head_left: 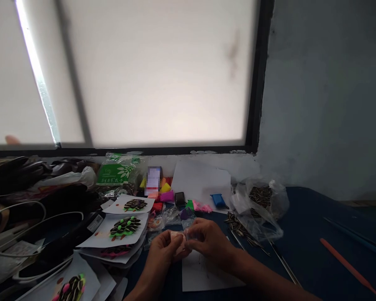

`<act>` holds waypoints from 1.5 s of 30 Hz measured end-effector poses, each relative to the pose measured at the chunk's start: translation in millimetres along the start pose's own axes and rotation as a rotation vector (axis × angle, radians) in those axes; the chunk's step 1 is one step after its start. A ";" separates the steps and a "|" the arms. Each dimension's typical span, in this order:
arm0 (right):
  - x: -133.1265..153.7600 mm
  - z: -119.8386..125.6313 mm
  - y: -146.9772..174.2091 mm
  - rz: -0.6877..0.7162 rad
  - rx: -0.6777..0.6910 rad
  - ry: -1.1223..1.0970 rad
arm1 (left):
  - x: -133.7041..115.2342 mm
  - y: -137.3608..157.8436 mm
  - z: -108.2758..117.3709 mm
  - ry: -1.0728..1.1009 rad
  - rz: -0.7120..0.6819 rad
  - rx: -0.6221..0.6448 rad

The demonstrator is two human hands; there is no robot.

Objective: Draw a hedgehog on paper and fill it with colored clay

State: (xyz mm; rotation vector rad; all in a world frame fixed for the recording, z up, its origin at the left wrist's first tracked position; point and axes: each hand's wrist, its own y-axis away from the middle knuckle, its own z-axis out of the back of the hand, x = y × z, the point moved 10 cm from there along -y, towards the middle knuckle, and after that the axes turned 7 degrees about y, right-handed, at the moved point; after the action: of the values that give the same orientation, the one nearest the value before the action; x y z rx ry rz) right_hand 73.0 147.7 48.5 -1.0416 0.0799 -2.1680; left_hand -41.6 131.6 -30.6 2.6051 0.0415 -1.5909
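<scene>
While left hand (163, 249) grips pale pink lump (182, 252), right hand (208, 240) pinches its edge, probably for steadiness; white sheet (194, 279) below.

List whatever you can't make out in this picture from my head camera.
All in the head view:
- Pale pink item: full shape hidden by the left hand and right hand.
- White sheet: partly covered by the right hand and forearm; its marks are too faint to read.
- Phone: screen pixelated.
- Lowest decorated card: cut off by the bottom edge.
</scene>
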 end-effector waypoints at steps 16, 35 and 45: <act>11.7 -0.8 3.8 0.121 -0.083 0.305 | -7.4 9.8 -7.7 -0.016 0.040 -0.071; 2.6 7.9 2.7 0.046 -0.169 0.190 | 0.4 2.6 0.5 -0.038 -0.001 -0.029; 3.5 -1.1 2.5 0.090 -0.093 0.226 | -5.1 4.3 -1.0 -0.063 -0.031 -0.032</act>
State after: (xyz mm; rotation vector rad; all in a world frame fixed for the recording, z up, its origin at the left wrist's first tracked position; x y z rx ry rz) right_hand 72.2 143.4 49.2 -0.8228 0.3292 -2.2086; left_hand -42.8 127.5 -25.3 2.5415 0.1028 -1.6667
